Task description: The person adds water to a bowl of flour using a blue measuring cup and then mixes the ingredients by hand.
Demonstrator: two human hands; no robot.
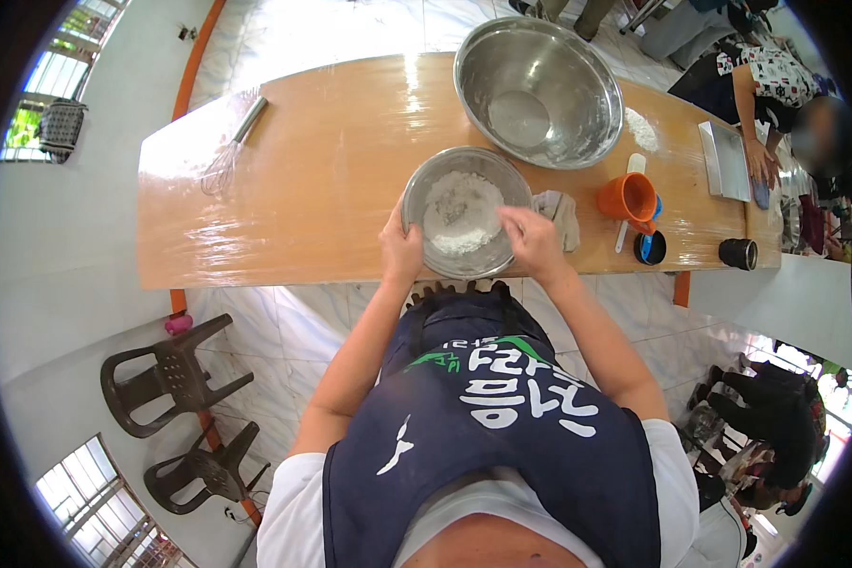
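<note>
A steel mixing bowl [518, 259] at the table's near edge holds white powder [461, 206], heaped unevenly with a brighter patch toward me. My left hand [402, 248] grips its left wall, the thumb lying on the near side. Over the right rim hangs my right hand [536, 238], fingers bent together and slightly blurred, their tips above the powder. Whether they pinch anything is hidden. Just right of the bowl, partly behind that hand, lies a crumpled beige cloth [564, 213].
Beyond stands a larger steel bowl [518, 117]. Rightward are spilled powder [641, 130], an orange mug [623, 197], a black measuring cup [651, 248], a black cylinder [738, 253] and a metal pan [724, 162]. A whisk [233, 149] lies left. A person [774, 92] leans over the right end.
</note>
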